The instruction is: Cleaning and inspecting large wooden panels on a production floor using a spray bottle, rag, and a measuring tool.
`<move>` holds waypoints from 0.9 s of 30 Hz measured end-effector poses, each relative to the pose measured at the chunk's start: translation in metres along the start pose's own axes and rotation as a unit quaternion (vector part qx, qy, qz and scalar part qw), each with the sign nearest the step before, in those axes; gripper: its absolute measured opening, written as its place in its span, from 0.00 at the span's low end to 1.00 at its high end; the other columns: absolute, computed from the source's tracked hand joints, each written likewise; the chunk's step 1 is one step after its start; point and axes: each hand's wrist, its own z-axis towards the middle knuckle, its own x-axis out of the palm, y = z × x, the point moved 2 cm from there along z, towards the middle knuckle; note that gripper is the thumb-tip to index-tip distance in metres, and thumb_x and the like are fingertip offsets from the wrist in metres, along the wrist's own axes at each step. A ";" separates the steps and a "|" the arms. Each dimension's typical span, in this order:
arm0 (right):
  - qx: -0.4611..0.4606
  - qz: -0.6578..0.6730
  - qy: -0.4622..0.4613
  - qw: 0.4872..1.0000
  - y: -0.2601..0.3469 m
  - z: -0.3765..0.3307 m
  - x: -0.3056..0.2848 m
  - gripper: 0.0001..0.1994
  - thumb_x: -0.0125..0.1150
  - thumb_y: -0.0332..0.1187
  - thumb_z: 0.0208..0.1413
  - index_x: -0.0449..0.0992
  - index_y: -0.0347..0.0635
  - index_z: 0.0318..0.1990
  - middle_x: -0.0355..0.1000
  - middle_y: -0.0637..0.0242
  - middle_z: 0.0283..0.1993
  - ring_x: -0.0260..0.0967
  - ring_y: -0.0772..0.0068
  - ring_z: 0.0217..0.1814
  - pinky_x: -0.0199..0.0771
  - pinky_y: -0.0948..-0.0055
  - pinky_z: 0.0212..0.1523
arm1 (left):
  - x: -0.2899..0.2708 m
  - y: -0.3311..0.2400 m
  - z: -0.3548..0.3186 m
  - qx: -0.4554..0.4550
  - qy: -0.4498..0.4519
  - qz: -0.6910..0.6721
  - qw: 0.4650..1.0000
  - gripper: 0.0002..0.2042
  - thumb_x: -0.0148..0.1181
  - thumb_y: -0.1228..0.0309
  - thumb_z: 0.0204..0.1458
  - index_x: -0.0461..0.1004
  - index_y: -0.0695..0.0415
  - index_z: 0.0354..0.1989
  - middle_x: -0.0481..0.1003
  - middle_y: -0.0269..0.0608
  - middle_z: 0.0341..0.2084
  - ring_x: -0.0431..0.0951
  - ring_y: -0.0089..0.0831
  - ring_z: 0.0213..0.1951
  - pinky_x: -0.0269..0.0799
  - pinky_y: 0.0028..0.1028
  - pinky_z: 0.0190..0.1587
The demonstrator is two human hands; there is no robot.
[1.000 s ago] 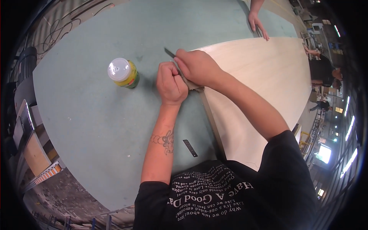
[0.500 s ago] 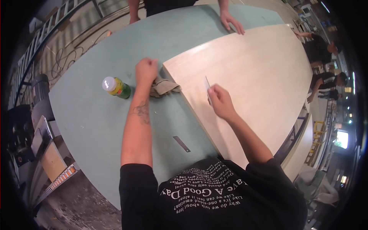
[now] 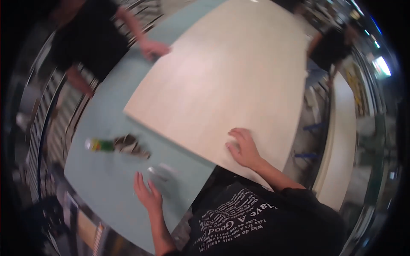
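Head view: right hand (image 3: 243, 149) lay open, flat on near edge of pale board (image 3: 230, 81) atop teal counter (image 3: 106, 179), left hand (image 3: 147, 194) open on counter; judged even downward palm pressure would best keep board from skewing.

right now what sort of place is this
Probably a workshop or factory floor: a big pale board lies on a wide green worktable, more boards stand alongside, and another person steadies the far corner.
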 end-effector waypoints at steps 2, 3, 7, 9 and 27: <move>0.108 -0.159 -0.108 0.975 -0.070 -0.049 -0.039 0.35 0.71 0.45 0.58 0.67 0.34 0.67 0.63 0.44 0.69 0.58 0.38 0.72 0.55 0.46 0.73 | -0.010 -0.031 -0.060 -0.026 0.034 -0.091 0.995 0.14 0.56 0.74 0.64 0.76 0.67 0.54 0.80 0.55 0.48 0.81 0.47 0.49 0.75 0.40 0.55; 0.118 -0.163 -0.135 0.970 -0.099 -0.073 -0.058 0.35 0.71 0.45 0.58 0.67 0.34 0.67 0.63 0.44 0.69 0.58 0.38 0.72 0.55 0.46 0.73 | -0.001 -0.049 -0.086 -0.094 0.103 -0.198 0.970 0.11 0.57 0.72 0.66 0.76 0.66 0.51 0.80 0.49 0.42 0.81 0.36 0.43 0.77 0.33 0.48; 0.420 -0.194 -0.166 0.871 -0.163 -0.130 -0.104 0.51 0.75 0.49 0.53 0.51 0.34 0.76 0.46 0.41 0.80 0.43 0.38 0.81 0.48 0.46 0.77 | 0.081 -0.150 -0.176 -0.419 0.313 -0.559 0.644 0.24 0.57 0.56 0.70 0.67 0.64 0.63 0.78 0.52 0.53 0.82 0.39 0.49 0.80 0.38 0.52; 0.440 -0.153 -0.130 0.875 -0.165 -0.131 -0.109 0.55 0.76 0.50 0.52 0.46 0.34 0.78 0.40 0.40 0.82 0.38 0.37 0.83 0.47 0.47 0.78 | 0.134 -0.188 -0.213 -0.491 0.345 -0.516 0.611 0.27 0.55 0.53 0.71 0.63 0.63 0.67 0.72 0.54 0.63 0.78 0.40 0.58 0.77 0.44 0.58; 0.448 0.568 -0.099 0.683 -0.329 -0.139 -0.127 0.29 0.59 0.57 0.68 0.72 0.46 0.65 0.74 0.59 0.61 0.74 0.59 0.58 0.76 0.54 0.58 | 0.222 -0.302 -0.237 -0.455 0.116 -0.661 0.585 0.31 0.42 0.50 0.75 0.65 0.70 0.67 0.74 0.52 0.61 0.77 0.41 0.61 0.71 0.38 0.64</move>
